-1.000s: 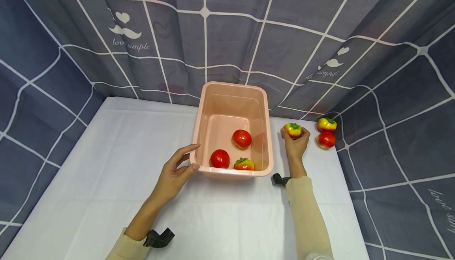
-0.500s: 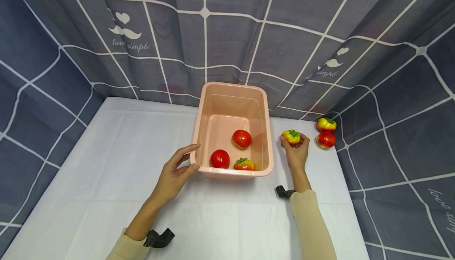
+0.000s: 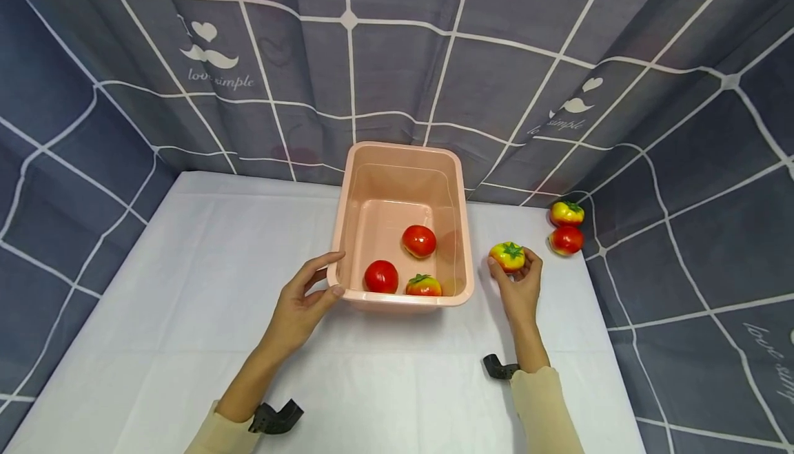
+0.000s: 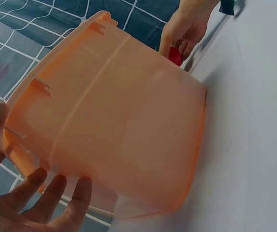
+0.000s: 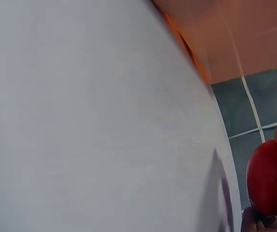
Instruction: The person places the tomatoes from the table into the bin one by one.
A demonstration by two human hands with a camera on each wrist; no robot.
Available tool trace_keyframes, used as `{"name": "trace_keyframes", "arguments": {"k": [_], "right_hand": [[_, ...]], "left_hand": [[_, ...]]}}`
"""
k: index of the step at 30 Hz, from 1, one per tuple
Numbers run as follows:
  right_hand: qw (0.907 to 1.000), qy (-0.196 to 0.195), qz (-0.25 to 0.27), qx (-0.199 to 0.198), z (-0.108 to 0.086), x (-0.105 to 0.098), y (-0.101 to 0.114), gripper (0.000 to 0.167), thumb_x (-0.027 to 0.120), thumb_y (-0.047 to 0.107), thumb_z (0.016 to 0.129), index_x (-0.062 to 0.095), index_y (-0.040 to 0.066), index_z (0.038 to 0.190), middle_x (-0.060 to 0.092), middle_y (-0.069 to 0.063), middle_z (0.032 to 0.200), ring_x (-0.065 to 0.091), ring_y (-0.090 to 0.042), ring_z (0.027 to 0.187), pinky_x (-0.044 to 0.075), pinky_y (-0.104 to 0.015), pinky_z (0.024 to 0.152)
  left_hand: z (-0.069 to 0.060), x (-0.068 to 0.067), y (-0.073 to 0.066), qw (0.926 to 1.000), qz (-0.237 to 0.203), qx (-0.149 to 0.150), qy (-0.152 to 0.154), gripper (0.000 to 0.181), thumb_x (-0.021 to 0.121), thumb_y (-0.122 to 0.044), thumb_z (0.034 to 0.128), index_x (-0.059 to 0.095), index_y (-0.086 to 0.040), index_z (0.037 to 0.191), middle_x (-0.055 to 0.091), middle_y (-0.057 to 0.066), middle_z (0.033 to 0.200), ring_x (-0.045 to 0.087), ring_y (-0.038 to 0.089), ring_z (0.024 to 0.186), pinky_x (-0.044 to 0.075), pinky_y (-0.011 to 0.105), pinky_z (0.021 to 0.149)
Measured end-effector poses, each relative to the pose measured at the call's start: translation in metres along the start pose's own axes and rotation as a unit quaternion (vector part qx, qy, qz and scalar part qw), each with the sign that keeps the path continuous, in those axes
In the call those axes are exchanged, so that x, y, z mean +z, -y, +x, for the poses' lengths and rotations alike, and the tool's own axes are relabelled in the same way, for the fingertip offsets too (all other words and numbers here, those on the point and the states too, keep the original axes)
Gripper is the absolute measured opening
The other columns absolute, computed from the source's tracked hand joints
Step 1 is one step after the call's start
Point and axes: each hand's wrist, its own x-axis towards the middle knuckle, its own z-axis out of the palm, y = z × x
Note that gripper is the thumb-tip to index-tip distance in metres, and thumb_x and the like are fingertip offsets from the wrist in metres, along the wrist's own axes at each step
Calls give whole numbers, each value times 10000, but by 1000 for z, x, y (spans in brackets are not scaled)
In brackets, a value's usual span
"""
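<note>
My right hand (image 3: 521, 291) pinches a red-and-yellow tomato (image 3: 507, 255) with a green leafy top, between thumb and fingers. It is to the right of a pink plastic bin (image 3: 462, 233). In the right wrist view this tomato (image 5: 269, 179) shows its red side, apart from the white cloth. With my left hand (image 3: 300, 309) I hold the bin's near left corner; the left wrist view has the fingers (image 4: 80, 193) spread against its outer wall. Inside the bin lie a tomato (image 3: 419, 241), a second tomato (image 3: 381, 277) and a leafy-topped tomato (image 3: 424, 286), partly hidden by the near rim.
Two more tomatoes sit at the table's right edge: a yellow-topped tomato (image 3: 566, 213) and, touching it, a red tomato (image 3: 565, 240). A white cloth (image 3: 248, 233) covers the table. Grey checked curtains (image 3: 397, 61) stand around the back and sides.
My right hand has drawn the tomato toward me, alongside the bin, and its leafy top has tipped more into view. My left hand keeps its place on the bin. The head view has shifted slightly.
</note>
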Motion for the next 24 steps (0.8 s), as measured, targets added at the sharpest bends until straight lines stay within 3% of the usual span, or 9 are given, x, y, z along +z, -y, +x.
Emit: {"name": "trace_keyframes", "arguments": {"k": [6,14,19,24], "right_hand": [[9999,-7,-44,-158,-20,-8,1,839,870,212,930,370,109,1595,506,-93,1475,493,-115,1285,425,-275,1228],[9980,-319,249,-487,-42,-10,6,778,875,124,909,429,111,1546,527,50,1348,541,-83,1212,436,-72,1063],[9933,-373,647,-882,-48,-7,7,770,863,21,890,443,52,1534,554,47,1315,564,-121,1166,472,-105,1016],[9919,-387,721,-975,-50,-6,8,776,856,-16,880,440,32,1534,558,51,1308,567,-117,1152,476,-102,1005]], "left_hand": [[-1,-1,-1,10000,2,-3,-21,587,708,3,1020,544,-159,1560,522,-18,1618,588,104,1364,630,212,912],[-1,0,-2,10000,9,-17,-1,585,705,-6,1025,543,-171,1562,512,7,1631,579,118,1379,628,209,920],[-1,-1,-2,10000,22,-22,-22,591,710,-6,1022,545,-179,1563,506,32,1639,581,130,1380,627,208,934],[-1,0,-3,10000,32,24,-13,595,714,-3,1019,541,-163,1565,498,63,1647,581,103,1382,626,205,942]]}}
